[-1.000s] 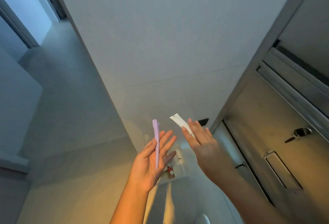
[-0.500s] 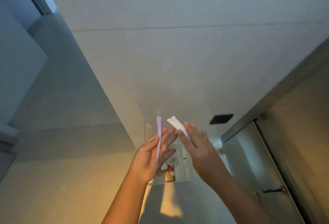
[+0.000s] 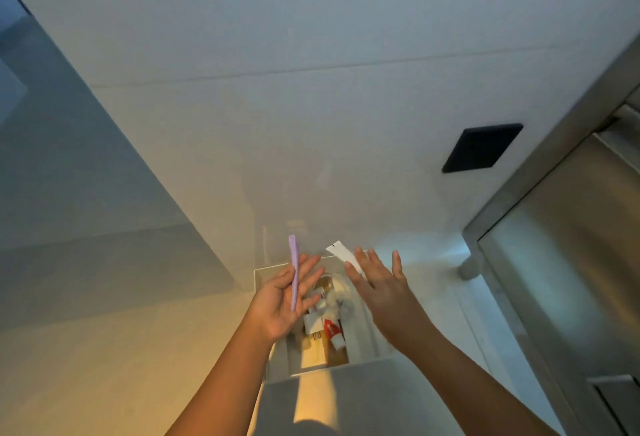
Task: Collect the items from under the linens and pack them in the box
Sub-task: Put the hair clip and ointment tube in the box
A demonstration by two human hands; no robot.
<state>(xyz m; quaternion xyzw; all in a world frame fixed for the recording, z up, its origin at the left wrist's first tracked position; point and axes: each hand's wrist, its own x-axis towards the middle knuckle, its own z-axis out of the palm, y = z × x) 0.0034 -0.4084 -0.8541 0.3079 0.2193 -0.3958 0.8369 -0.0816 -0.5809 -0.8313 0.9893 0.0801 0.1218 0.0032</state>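
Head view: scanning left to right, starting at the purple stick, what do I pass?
purple stick → white packet → right hand → black wall plate → metal door frame

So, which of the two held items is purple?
The slim stick lying in the left hand; the right hand has a flat white packet.

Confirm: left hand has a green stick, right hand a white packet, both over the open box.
Wrong colour: the head view shows the stick in the left hand is lilac. The right hand has a white packet, both over the open box.
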